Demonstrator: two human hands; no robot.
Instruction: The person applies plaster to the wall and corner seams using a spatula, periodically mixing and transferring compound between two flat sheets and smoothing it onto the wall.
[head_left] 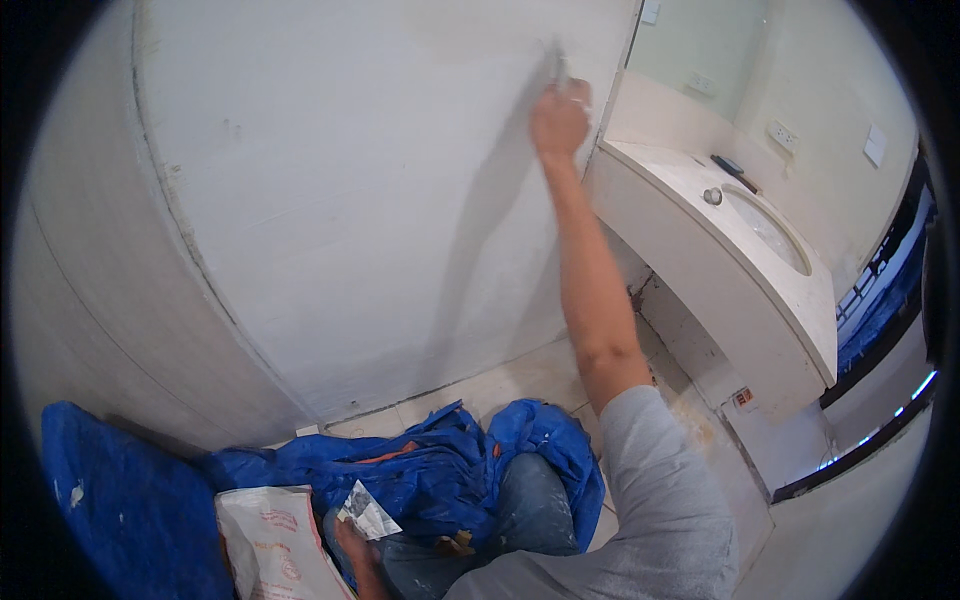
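My right hand [561,125] is raised at the white wall [320,200] near its right edge, closed on a small putty knife [560,65] whose blurred blade is at the wall surface. Low in the view, my left hand [354,548] is closed round a wide metal putty blade [368,510] smeared with white, its flat face turned upward. It is beside a white printed sack [265,540], above my knee in worn jeans [530,500].
A blue tarp [130,500] lies bunched around me on the tiled floor [440,385]. At right stands a white vanity counter [650,160] with a sink [765,230], a dark-handled tool [730,170] and a mirror [700,40] above. A grey panelled surface [90,280] borders the left.
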